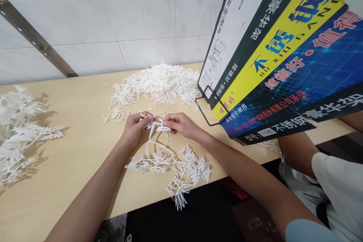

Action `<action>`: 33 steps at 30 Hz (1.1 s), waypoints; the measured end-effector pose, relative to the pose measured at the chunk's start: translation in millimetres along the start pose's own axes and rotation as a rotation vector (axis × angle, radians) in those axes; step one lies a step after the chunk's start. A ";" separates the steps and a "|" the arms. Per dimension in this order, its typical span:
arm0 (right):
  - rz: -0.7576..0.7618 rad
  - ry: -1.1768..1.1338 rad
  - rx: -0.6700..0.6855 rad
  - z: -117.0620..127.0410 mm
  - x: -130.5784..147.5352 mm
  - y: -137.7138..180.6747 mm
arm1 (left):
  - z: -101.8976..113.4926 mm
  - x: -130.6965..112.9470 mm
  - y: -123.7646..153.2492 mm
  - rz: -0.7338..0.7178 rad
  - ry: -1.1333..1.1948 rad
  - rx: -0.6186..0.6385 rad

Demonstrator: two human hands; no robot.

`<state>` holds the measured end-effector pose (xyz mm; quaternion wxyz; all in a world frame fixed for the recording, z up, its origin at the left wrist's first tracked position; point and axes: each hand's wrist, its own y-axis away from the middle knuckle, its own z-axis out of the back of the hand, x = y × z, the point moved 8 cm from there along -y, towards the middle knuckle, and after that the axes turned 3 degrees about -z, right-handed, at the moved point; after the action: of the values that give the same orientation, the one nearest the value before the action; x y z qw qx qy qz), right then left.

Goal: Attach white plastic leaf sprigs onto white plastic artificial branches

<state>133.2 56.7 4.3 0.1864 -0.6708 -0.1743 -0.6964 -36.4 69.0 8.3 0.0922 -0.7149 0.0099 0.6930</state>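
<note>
My left hand [135, 125] and my right hand [180, 124] meet over the wooden table [79, 147], both pinched on the top of a white plastic sprue [167, 162]. This branched frame carries several small pointed white pieces and trails toward the table's near edge. My fingers are closed on its stem and on a cluster of pieces at its upper end. Just beyond my hands lies a heap of loose white pieces [159, 83].
More white sprues [19, 128] are piled at the far left. A large printed cardboard box [283, 56] leans on a black wire stand [207, 109] at the right. Another person's arm and white shirt [334, 185] show below it. A tiled wall backs the table.
</note>
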 end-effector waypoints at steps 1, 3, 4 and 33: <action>0.002 0.000 0.016 -0.6 0.0 0.2 | 2.4 0.0 -0.8 0.000 0.009 -0.028; 0.032 0.001 0.036 -1.7 2.2 0.7 | 5.7 -0.4 -2.2 0.000 0.029 -0.062; 0.061 0.003 0.037 -1.9 4.4 0.9 | 6.3 -0.7 -2.7 0.000 0.038 -0.066; 0.076 0.169 -0.163 12.2 5.2 -2.7 | -27.2 -15.0 14.2 -0.089 -0.558 0.431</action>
<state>142.3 65.0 10.0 0.1716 -0.6288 -0.0753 -0.7546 -12.1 49.4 22.1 0.2702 -0.4618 0.0989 0.8390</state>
